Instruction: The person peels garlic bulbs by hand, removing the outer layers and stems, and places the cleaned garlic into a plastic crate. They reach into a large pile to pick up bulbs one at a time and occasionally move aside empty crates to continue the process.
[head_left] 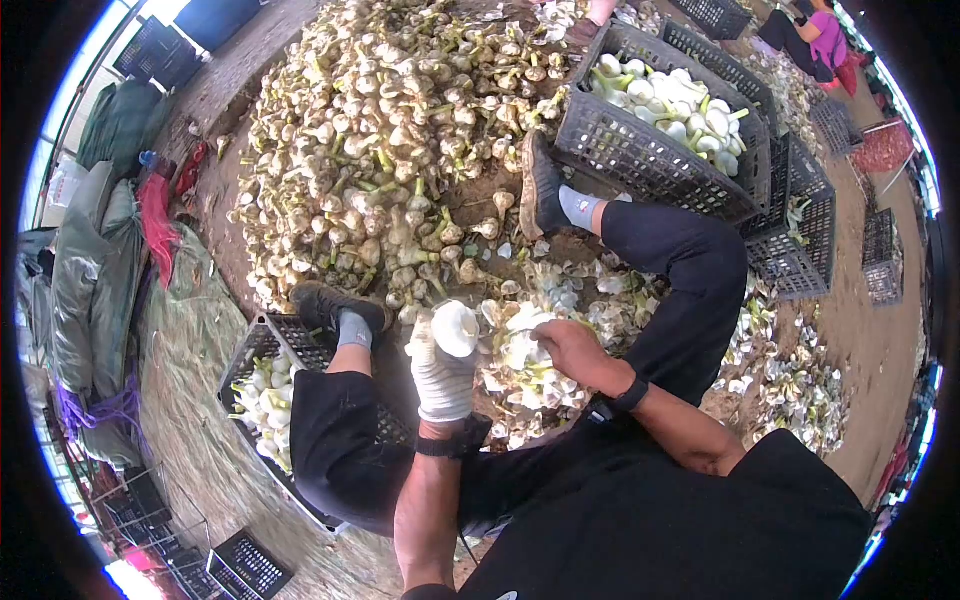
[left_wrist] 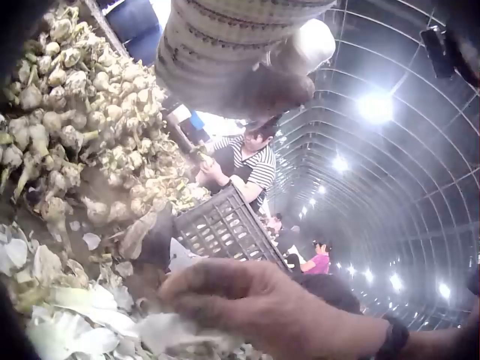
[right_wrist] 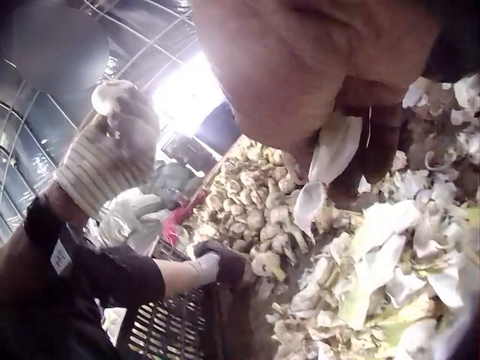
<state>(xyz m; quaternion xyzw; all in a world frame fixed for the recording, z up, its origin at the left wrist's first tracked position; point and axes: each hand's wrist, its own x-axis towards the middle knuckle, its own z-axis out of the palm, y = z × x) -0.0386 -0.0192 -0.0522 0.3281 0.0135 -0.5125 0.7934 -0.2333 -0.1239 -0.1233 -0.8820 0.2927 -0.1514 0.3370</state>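
Head view: a gloved left hand (head_left: 441, 378) grips a white garlic bulb (head_left: 455, 328), fingers curled round it, probably to leave its face exposed. The bare right hand (head_left: 582, 355) pinches a pale flake (right_wrist: 335, 148) low over the shed skins (head_left: 530, 385), apparently keeping waste together. Dirt-flecked garlic (head_left: 370, 130) lies heaped ahead; a crate (head_left: 298, 338) of white bulbs stands beside the left leg (head_left: 345, 430), seemingly for easy reach.

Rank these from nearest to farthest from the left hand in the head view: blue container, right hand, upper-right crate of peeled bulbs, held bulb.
1. Held bulb: in the left hand
2. Right hand: to its right
3. Crate: upper right
4. Blue container: far upper left
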